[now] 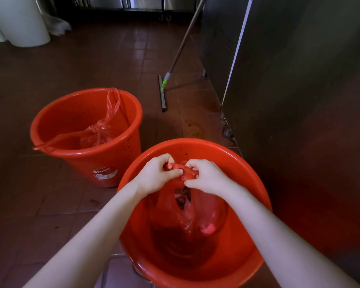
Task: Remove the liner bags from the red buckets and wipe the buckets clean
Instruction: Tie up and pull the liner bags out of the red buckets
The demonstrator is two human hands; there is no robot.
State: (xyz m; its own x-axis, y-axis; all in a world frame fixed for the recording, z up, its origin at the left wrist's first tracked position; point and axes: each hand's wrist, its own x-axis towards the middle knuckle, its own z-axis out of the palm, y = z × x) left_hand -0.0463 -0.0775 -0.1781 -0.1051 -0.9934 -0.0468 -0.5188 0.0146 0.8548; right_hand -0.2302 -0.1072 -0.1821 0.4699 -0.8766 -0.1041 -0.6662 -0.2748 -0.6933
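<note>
Two red buckets stand on the tiled floor. The near bucket (256, 242) is right below me and holds a red liner bag (187, 213) with waste inside. My left hand (158, 175) and my right hand (206, 177) both grip the bag's twisted handles above the bucket's middle, pulled close together. The far bucket (104, 163) stands to the left and holds a second red liner bag (98, 132), knotted, with one handle draped over the front-left rim and one over the back rim.
A floor squeegee (162, 92) with a long metal handle leans at the back right. A stainless steel cabinet (299, 100) fills the right side, close to the near bucket. A white bin (23, 21) stands at the back left. Brown tiles (50, 204) cover the floor.
</note>
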